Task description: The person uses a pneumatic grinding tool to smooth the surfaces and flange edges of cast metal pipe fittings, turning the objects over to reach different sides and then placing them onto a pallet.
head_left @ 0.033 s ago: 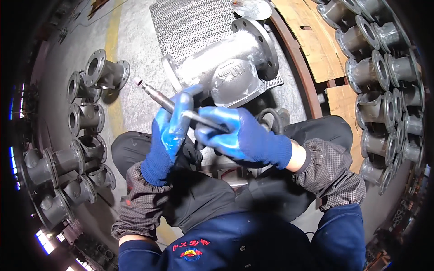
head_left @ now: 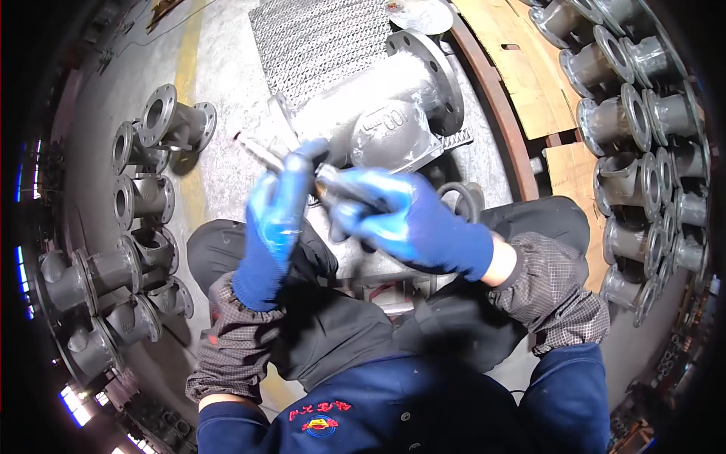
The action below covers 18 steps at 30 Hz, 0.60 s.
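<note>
A slim pencil-shaped die grinder (head_left: 262, 154) is held level in front of me, its small dark reddish tip pointing away to the left. My left hand (head_left: 274, 219), in a blue coated glove, is closed round its front part. Gloved the same way, my right hand (head_left: 404, 219) grips the rear of the tool, covering much of it. Just beyond both hands lies a large grey cast valve body (head_left: 389, 140) with raised markings and a round, drilled flange at its far right end. The tip stands apart from the casting.
The casting rests by a ridged metal mat (head_left: 321, 45). Several smaller flanged castings (head_left: 144, 198) stand at the left, and rows of similar ones (head_left: 624, 178) line the right. A brown metal rail (head_left: 495, 98) runs beside wooden boards (head_left: 529, 72). A dark hose loop (head_left: 465, 198) sits by my right hand.
The grinder has shifted slightly right in my hands, and its tip looks darker and blurred. My right hand has moved a little to the right, and the left fingers have shifted along the tool.
</note>
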Motion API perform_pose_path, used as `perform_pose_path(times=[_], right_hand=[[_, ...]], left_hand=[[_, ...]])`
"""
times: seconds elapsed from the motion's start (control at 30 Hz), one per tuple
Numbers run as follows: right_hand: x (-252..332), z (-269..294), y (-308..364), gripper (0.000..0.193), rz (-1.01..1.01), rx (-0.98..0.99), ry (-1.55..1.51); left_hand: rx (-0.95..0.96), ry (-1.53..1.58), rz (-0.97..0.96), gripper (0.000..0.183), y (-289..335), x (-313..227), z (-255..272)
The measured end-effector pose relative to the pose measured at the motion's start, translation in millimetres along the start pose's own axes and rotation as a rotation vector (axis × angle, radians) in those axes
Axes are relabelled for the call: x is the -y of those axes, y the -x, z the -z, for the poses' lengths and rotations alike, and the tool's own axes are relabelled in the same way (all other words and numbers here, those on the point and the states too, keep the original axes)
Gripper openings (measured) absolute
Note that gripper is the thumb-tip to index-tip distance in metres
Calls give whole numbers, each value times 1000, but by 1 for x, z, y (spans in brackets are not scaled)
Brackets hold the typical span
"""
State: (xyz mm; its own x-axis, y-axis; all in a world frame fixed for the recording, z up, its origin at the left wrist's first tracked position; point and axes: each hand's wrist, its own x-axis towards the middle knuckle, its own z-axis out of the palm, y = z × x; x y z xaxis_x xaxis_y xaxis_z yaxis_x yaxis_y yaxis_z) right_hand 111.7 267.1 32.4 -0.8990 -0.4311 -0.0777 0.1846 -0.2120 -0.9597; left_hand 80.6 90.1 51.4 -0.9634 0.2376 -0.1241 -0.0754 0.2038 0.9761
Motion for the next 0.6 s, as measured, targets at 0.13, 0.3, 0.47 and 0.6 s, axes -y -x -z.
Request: perform_pose_path(times=[0.13,0.3,0.47,0.6], right_hand=[[49,59,2,38,67,-373,95],[46,139,-9,35,22,-791,176],[-28,191,-28,35,27,-889,583],[-35,163,-52,35,19,-932,433]], left_hand=[[-326,-206,-318,36,-21,-5,20],[-44,546,420,52,-61,43,43],[28,768,254,50,-72,38,4],[-80,-139,-298,48,-62,94,29]])
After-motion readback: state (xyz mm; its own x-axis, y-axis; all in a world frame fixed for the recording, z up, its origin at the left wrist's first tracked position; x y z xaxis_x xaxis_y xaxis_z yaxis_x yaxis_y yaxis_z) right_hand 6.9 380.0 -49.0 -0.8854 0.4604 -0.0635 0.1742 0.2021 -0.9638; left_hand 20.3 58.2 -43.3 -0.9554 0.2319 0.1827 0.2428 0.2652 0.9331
